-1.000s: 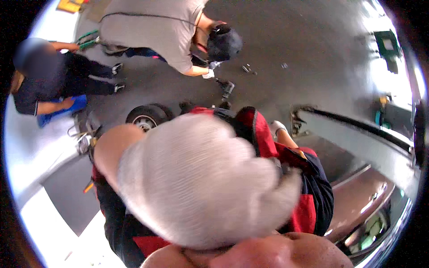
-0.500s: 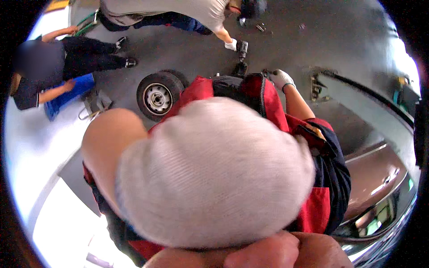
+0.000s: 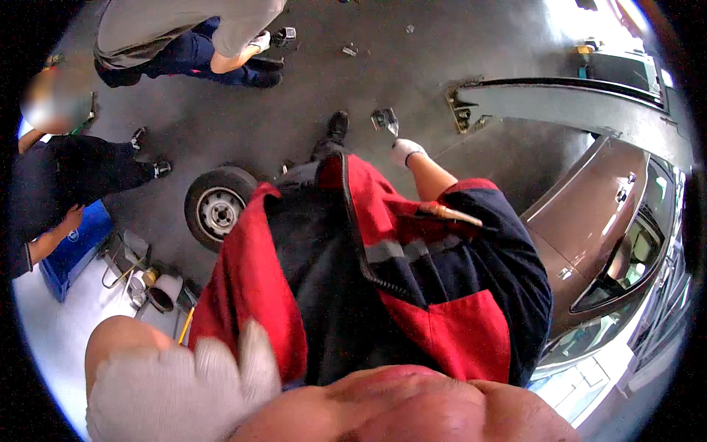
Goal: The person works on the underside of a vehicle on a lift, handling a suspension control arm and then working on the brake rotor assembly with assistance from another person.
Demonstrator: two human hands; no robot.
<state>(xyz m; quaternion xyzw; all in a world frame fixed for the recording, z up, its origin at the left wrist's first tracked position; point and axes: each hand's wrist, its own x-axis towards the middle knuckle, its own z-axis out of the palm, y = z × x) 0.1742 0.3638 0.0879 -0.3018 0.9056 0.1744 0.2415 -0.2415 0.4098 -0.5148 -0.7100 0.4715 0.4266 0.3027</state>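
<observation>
My left hand [image 3: 169,394], in a white knit work glove, is raised close to the camera at the lower left. Its visible fingers are stretched out and slightly apart, with nothing seen in them. At the end of my outstretched right arm, my gloved right hand [image 3: 406,152] is closed on a black-and-silver tool [image 3: 385,120] held over the grey floor. The exact kind of tool is unclear. My red and dark jacket [image 3: 456,324] fills the middle, with a slim wooden-looking thing [image 3: 449,214] across its chest. A wheel [image 3: 219,210] with a silver rim lies ahead on the left.
A co-worker in a grey shirt [image 3: 169,29] bends over at the upper left, a dark tool [image 3: 283,35] by their gloved hand. Another person [image 3: 81,166] stands left, near a blue panel [image 3: 77,247]. A grey lift beam [image 3: 560,107] and brown car [image 3: 589,214] are on the right.
My left hand has dropped from the middle to the lower left, uncovering my jacket. My right hand now extends with the black-and-silver tool plainly visible. The view has swung right; the co-worker's arm is drawn back.
</observation>
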